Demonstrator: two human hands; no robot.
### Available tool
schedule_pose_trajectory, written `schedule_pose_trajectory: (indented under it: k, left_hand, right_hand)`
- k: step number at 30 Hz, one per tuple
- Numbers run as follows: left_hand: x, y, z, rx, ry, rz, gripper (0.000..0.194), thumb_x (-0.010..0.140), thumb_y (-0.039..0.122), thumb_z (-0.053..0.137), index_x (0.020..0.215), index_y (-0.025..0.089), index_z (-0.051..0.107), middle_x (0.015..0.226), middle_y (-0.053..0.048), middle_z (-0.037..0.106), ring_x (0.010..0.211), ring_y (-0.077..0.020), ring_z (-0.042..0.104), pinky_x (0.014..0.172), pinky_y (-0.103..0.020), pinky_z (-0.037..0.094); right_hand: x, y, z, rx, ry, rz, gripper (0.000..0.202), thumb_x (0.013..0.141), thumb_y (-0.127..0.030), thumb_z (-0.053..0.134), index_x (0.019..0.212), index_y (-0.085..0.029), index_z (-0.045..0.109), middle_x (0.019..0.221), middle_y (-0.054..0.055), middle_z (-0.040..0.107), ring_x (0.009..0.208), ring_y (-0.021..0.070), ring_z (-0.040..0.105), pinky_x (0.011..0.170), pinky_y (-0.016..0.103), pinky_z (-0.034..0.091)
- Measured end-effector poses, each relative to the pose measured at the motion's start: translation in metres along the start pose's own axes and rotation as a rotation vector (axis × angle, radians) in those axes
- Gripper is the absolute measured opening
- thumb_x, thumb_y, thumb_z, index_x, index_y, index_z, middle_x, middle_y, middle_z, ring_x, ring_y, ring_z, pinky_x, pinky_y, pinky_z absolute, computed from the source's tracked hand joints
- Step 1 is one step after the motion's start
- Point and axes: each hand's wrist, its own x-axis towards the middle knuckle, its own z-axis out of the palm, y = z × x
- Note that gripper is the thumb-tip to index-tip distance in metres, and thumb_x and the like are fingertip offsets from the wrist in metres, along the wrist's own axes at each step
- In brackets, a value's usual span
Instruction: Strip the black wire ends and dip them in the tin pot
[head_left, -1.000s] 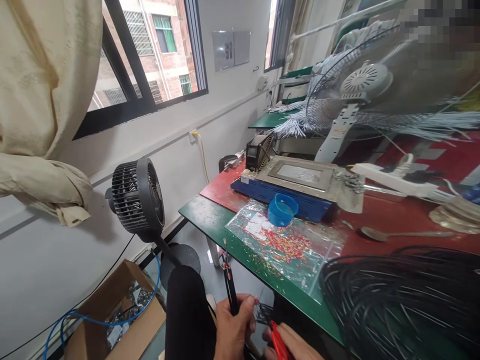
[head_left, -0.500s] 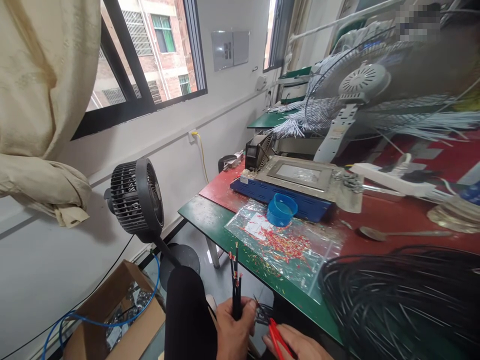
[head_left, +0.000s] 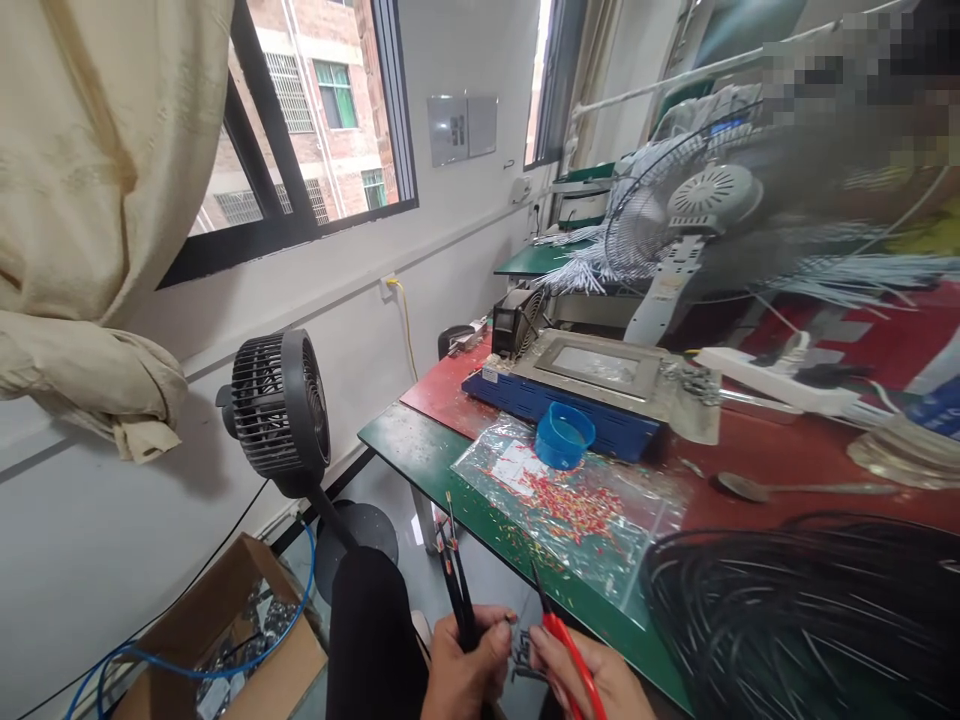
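Low in the middle of the head view, my left hand (head_left: 466,670) is closed round a small bundle of black cables (head_left: 457,580). Their stripped ends point upward, with short coloured wires showing. Between thumb and fingertips, a short wire end pokes out toward the right. My right hand (head_left: 600,672) grips a red-handled tool (head_left: 567,650) with a narrow dark pointed tip; its exact kind is unclear. This tip is raised near the table edge, apart from the cables. Both hands are close together in front of the green table edge.
On the table (head_left: 397,430) lies a plastic bag (head_left: 630,540) strewn with red and yellow scraps (head_left: 574,505). Behind it are a blue dish (head_left: 564,437) and a blue heated unit (head_left: 600,418). Coiled black cable (head_left: 750,610) fills the right. A black fan (head_left: 281,410) and carton (head_left: 289,670) stand left.
The cable bundle has tilted left, and my left hand has shifted slightly left. My right hand has raised the red-handled tool, its tip now pointing upward. The view has tipped up slightly.
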Motion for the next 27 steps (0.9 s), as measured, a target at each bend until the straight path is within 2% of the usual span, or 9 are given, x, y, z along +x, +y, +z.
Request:
schedule_pose_trajectory:
  k: [3,9,14,18,23,27]
  left_hand:
    - [-0.003,0.0,0.003,-0.027,0.015,-0.01,0.052,0.042,0.048,0.081,0.074,0.011,0.062,0.038,0.007,0.045,0.033,-0.0009,0.029,0.04,-0.021,0.012]
    - [-0.004,0.001,0.005,-0.011,-0.004,0.012,0.048,0.046,0.05,0.079,0.067,0.012,0.06,0.033,0.008,0.042,0.031,-0.0011,0.027,0.038,-0.021,0.012]
    - [-0.008,0.006,0.01,-0.008,-0.014,0.001,0.044,0.048,0.049,0.078,0.065,0.012,0.06,0.036,0.006,0.047,0.031,-0.0008,0.03,0.037,-0.021,0.011]
    - [-0.009,0.008,0.011,-0.017,-0.031,-0.022,0.042,0.049,0.047,0.077,0.062,0.011,0.059,0.042,0.004,0.051,0.031,-0.0011,0.033,0.037,-0.021,0.011]
    - [-0.008,0.007,0.009,-0.04,-0.129,-0.077,0.038,0.056,0.046,0.072,0.056,0.012,0.057,0.036,0.006,0.042,0.03,-0.0012,0.03,0.036,-0.022,0.01]
    - [-0.007,0.002,0.007,-0.062,-0.211,-0.053,0.038,0.06,0.048,0.069,0.053,0.014,0.053,0.035,0.005,0.042,0.029,-0.0015,0.03,0.036,-0.023,0.009]
  right_hand:
    - [0.005,-0.007,0.002,0.067,-0.007,-0.014,0.059,0.058,-0.079,0.055,0.056,-0.02,0.048,0.039,-0.008,0.036,0.034,0.0065,0.031,0.037,0.02,0.025]
    - [0.003,-0.013,0.006,0.056,-0.032,-0.026,0.054,0.059,-0.071,0.063,0.052,-0.021,0.044,0.036,-0.008,0.037,0.033,0.0066,0.032,0.037,0.021,0.025]
    - [0.004,-0.014,0.006,0.196,-0.045,0.053,0.062,0.053,-0.081,0.057,0.054,-0.02,0.046,0.037,-0.008,0.036,0.032,0.0054,0.031,0.036,0.019,0.025]
    - [0.006,-0.01,0.006,0.239,-0.093,0.066,0.061,0.056,-0.08,0.055,0.052,-0.02,0.044,0.036,-0.009,0.035,0.031,0.0042,0.031,0.034,0.018,0.024]
    - [0.005,0.0,0.008,0.269,-0.142,0.117,0.063,0.059,-0.081,0.052,0.056,-0.019,0.048,0.036,-0.007,0.039,0.028,0.0051,0.035,0.031,0.018,0.026]
    - [0.0,0.001,0.013,0.298,-0.151,0.134,0.064,0.058,-0.082,0.052,0.054,-0.017,0.048,0.035,-0.008,0.038,0.025,0.0029,0.029,0.029,0.017,0.026]
